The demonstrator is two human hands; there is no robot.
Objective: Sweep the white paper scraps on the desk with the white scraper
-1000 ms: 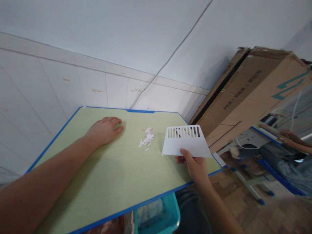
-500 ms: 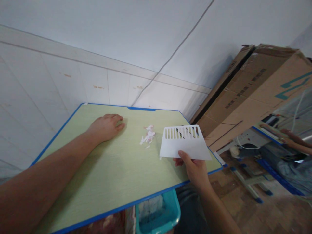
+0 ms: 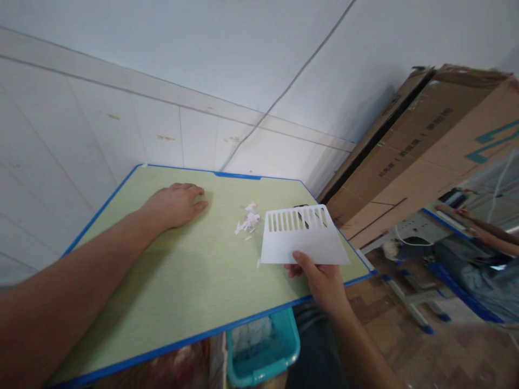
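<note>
My right hand pinches a white scraper at its near edge, thumb on top and fingers underneath. The scraper is a flat, thin sheet with a row of slots along its far side, held over the right part of the pale green tabletop. Dark thin lines of a black object show behind it and through the slots; its kind is hidden. A small heap of white paper scraps lies left of the scraper. Further left, my left hand rests on the tabletop, holding nothing, thumb apart from the fingers.
A teal bin with whitish stuff inside stands below the table's near edge. Large cardboard boxes lean at the right beside the wall. A cable runs down the wall. Another person's arm is at a desk far right.
The scraper and my right hand have shifted slightly left, bringing the scraper nearer the scraps. My left hand keeps its place on the tabletop. The camera view has tilted slightly.
</note>
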